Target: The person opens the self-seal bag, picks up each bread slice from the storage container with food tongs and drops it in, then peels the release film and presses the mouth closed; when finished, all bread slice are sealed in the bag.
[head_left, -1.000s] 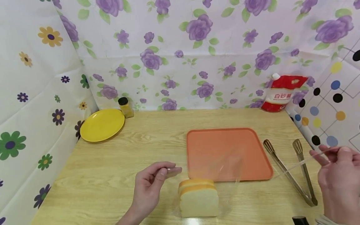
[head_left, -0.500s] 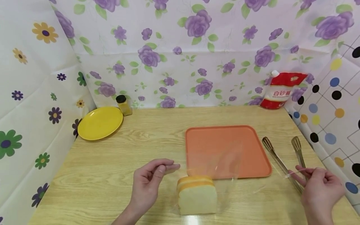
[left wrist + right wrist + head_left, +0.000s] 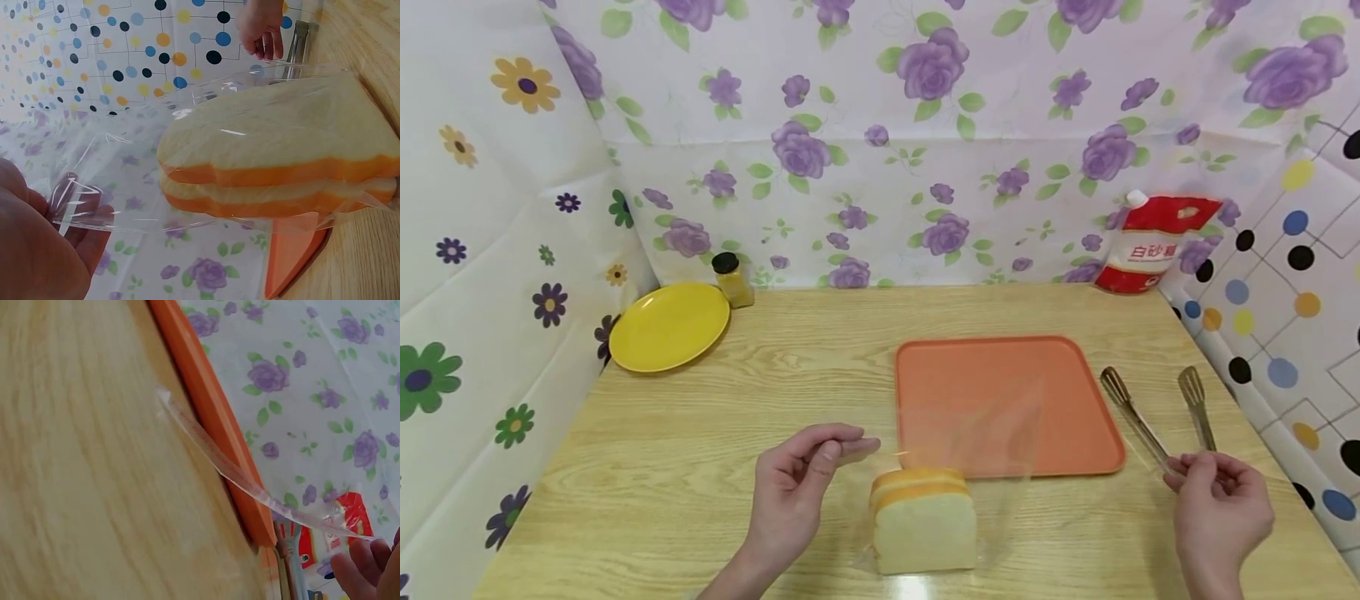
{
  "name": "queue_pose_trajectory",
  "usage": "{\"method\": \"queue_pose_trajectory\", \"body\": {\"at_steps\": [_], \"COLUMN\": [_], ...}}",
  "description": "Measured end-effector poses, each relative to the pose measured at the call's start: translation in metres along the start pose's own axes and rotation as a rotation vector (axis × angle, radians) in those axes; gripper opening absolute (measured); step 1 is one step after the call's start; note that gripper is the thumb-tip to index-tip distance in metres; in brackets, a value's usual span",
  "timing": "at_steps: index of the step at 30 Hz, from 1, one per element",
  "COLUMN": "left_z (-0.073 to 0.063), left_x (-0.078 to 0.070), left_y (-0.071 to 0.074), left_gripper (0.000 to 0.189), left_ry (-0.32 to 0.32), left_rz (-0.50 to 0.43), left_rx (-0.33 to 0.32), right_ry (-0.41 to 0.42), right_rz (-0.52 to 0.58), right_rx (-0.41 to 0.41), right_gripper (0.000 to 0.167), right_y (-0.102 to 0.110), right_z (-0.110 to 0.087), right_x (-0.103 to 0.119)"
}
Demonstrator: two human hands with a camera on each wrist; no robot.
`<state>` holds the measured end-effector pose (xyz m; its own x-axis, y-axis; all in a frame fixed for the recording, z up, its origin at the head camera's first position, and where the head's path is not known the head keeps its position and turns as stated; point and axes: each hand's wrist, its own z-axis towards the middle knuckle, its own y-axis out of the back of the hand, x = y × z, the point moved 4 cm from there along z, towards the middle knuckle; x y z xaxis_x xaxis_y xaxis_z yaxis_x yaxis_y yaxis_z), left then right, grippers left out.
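Two thick slices of bread [image 3: 923, 525] stand inside a clear plastic bag [image 3: 134, 159] on the table. Left of them, my left hand [image 3: 797, 479] pinches the bag's edge between thumb and fingers; the left wrist view shows the film stretching from the bread to those fingers. Over at the right, my right hand [image 3: 1221, 508] pinches one end of a thin translucent plastic strip [image 3: 244, 481]. The strip's other end hangs loose near the tray's side. Below that hand lie metal tongs [image 3: 1138, 417], their lower part hidden behind it.
An orange tray [image 3: 992, 350] lies behind the bread, overlapped by the bag's film. At the back left are a yellow plate [image 3: 670, 329] and a black-capped jar [image 3: 733, 281]. A red and white pouch [image 3: 1153, 246] stands at the back right. Patterned cloth walls enclose the table.
My right hand has moved left, from beyond the tongs to over their lower part, carrying the strip with it. The left hand has stayed almost still beside the bread.
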<state>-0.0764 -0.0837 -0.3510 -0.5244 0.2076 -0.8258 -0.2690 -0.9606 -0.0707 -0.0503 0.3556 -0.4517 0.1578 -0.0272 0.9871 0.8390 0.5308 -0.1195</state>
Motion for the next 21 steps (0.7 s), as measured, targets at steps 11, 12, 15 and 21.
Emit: {"method": "queue_pose_trajectory", "body": {"at_steps": [11, 12, 15, 21], "left_z": [0.0, 0.0, -0.001, -0.001], "left_x": [0.001, 0.001, 0.0, 0.0], "left_y": [0.001, 0.001, 0.002, 0.002], "left_gripper": [0.02, 0.02, 0.02, 0.02], "left_ry": [-0.02, -0.019, -0.022, -0.034], "left_rz": [0.0, -0.002, 0.0, 0.005], "left_rx": [0.01, 0.011, 0.011, 0.009], "right_ry": [0.229, 0.248, 0.289, 0.318], "right_rz": [-0.506, -0.516, -0.525, -0.511], "right_rx": [-0.037, -0.043, -0.071, -0.109], "right_gripper": [0.015, 0.014, 0.015, 0.015], "right_y": [0.004, 0.004, 0.003, -0.004], "right_z": [-0.003, -0.003, -0.003, -0.011], "right_x": [0.009, 0.01, 0.013, 0.031]}}
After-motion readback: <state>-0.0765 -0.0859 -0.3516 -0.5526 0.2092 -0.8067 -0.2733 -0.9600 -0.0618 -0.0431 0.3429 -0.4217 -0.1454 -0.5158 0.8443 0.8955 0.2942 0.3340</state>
